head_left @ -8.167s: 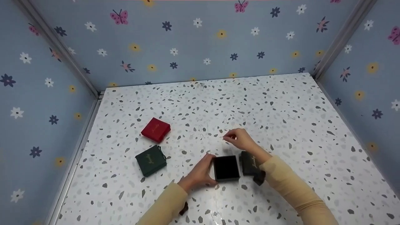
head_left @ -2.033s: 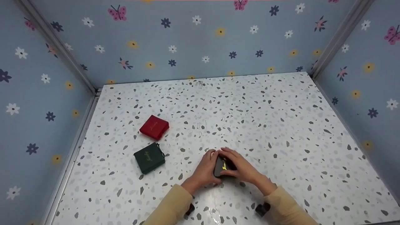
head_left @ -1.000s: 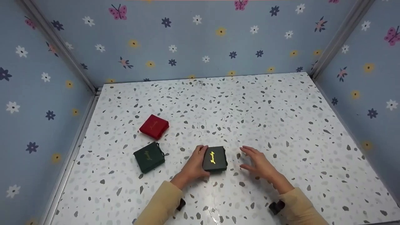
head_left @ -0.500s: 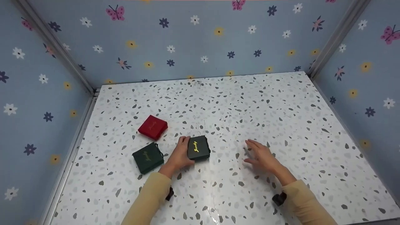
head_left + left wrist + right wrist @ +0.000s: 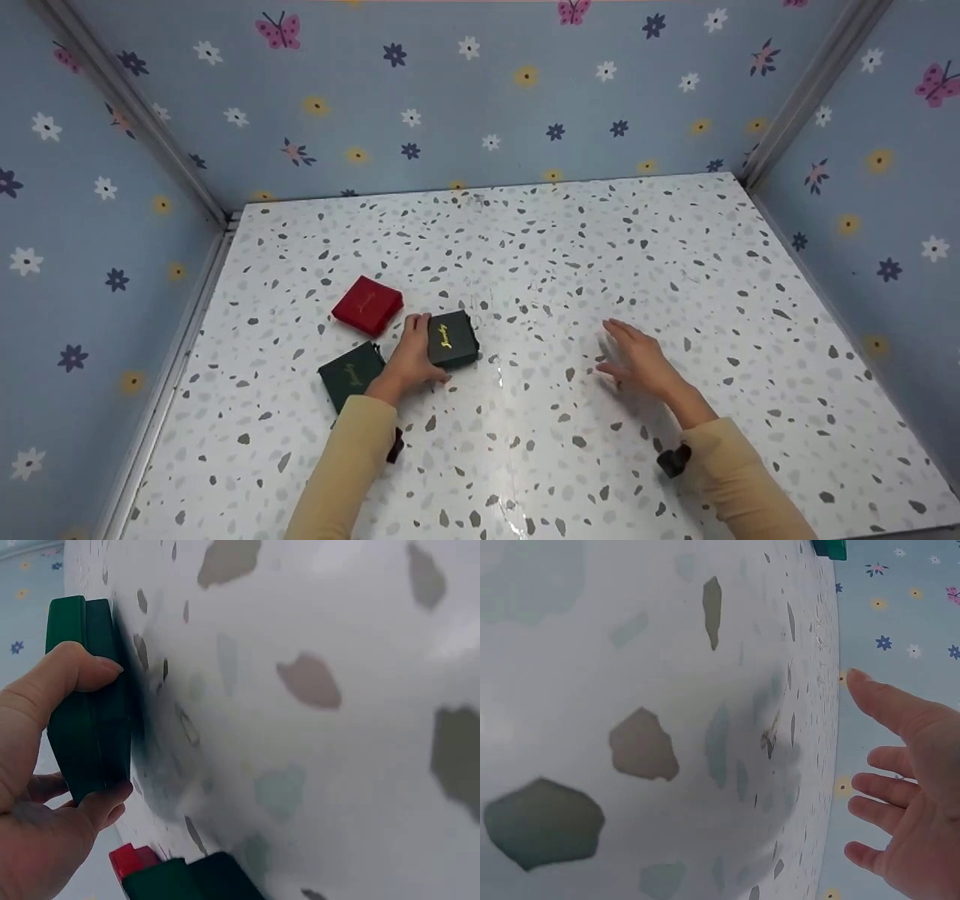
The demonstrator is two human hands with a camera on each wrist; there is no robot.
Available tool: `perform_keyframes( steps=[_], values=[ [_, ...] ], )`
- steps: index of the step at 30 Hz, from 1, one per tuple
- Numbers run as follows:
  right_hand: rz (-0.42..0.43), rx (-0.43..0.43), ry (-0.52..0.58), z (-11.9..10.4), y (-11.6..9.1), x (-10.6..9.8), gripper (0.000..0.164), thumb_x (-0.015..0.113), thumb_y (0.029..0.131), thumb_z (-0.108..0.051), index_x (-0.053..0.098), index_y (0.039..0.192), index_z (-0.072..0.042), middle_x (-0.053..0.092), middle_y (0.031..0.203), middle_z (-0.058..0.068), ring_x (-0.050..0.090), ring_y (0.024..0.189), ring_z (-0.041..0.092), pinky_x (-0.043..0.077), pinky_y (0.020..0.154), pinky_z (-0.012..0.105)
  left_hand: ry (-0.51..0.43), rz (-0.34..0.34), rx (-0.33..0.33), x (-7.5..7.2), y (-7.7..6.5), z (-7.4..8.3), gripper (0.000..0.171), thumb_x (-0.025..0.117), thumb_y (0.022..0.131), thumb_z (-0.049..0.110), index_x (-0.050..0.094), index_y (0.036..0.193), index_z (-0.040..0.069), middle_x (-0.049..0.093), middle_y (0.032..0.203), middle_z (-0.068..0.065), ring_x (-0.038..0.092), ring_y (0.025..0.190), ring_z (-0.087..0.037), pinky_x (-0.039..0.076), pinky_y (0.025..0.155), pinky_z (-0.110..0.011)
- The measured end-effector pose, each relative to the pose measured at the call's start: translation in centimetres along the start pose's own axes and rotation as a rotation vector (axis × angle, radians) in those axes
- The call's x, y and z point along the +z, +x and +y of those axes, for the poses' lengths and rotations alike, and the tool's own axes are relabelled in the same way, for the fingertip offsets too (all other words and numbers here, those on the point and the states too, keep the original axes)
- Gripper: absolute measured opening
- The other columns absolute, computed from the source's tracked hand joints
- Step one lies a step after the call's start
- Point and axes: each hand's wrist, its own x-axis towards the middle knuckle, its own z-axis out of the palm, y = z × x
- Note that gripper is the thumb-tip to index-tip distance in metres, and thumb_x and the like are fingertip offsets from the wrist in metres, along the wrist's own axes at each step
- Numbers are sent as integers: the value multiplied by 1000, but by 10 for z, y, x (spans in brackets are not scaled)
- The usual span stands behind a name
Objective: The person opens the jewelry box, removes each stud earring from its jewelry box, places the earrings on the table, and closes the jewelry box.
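Note:
My left hand [image 5: 409,360] grips a dark green jewelry box [image 5: 453,337] by its left side, thumb at the near edge and fingers at the far edge. Its lid is on, with gold "Jewelry" lettering on top. In the left wrist view the green box [image 5: 90,705] sits close over the table between thumb and fingers. A second dark green box [image 5: 349,377] lies to the left, partly covered by that hand. Behind it is a red box [image 5: 367,305] with faint lettering. My right hand [image 5: 641,360] is off to the right, fingers apart, holding nothing.
The white speckled table [image 5: 562,247] is walled in by blue panels [image 5: 480,90] with flowers and butterflies. A small thin yellowish thing [image 5: 770,736] shows on the tabletop in the right wrist view. Black wrist cameras [image 5: 673,460] stick out below the sleeves.
Earlier the box stood open with its lid beside it, then both hands were on the lidded box. My right hand has let go and moved right; my left has carried the box leftward and away.

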Motion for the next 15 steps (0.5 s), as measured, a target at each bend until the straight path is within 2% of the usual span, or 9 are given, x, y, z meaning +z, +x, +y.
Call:
perform_keyframes(
  steps=[8, 15],
  values=[
    [4, 32, -6, 1, 9, -9, 73, 68, 76, -27, 34, 133, 3, 35, 133, 23, 32, 121, 38, 25, 93, 57, 38, 22, -7, -10, 8, -7, 100, 81, 54, 6, 22, 135, -5, 22, 130, -23, 34, 114, -34, 35, 93, -41],
    [12, 59, -30, 6, 11, -10, 74, 69, 75, -27, 34, 133, 4, 35, 132, 24, 33, 120, 38, 27, 95, 54, 29, 8, -33, -10, 11, -11, 100, 80, 56, 4, 20, 136, -4, 20, 132, -22, 34, 116, -33, 35, 94, -40]
  ],
)
